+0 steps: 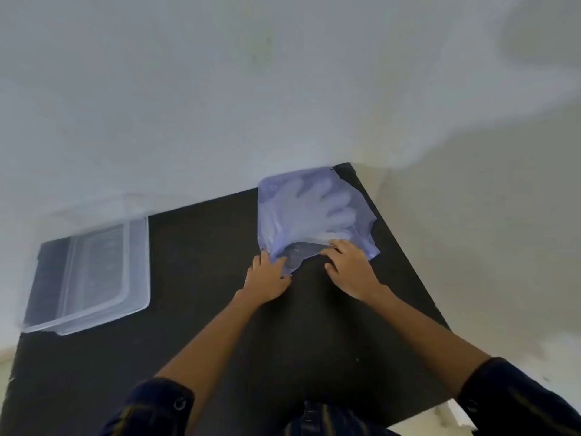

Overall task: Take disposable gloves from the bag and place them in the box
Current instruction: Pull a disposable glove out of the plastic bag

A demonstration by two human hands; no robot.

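A pale blue see-through plastic bag (276,202) lies at the far right corner of the dark table (204,278). White disposable gloves (323,209) show through it, fingers pointing right. My left hand (267,278) pinches the bag's near edge at its mouth. My right hand (349,265) grips the same mouth edge a little to the right. A clear plastic box (94,278) stands open on the table's far left, with nothing visible inside it.
A white wall rises directly behind the table. The table's right edge runs diagonally close to my right arm, with pale floor beyond it. Dark sleeves cover my upper arms at the bottom of the view.
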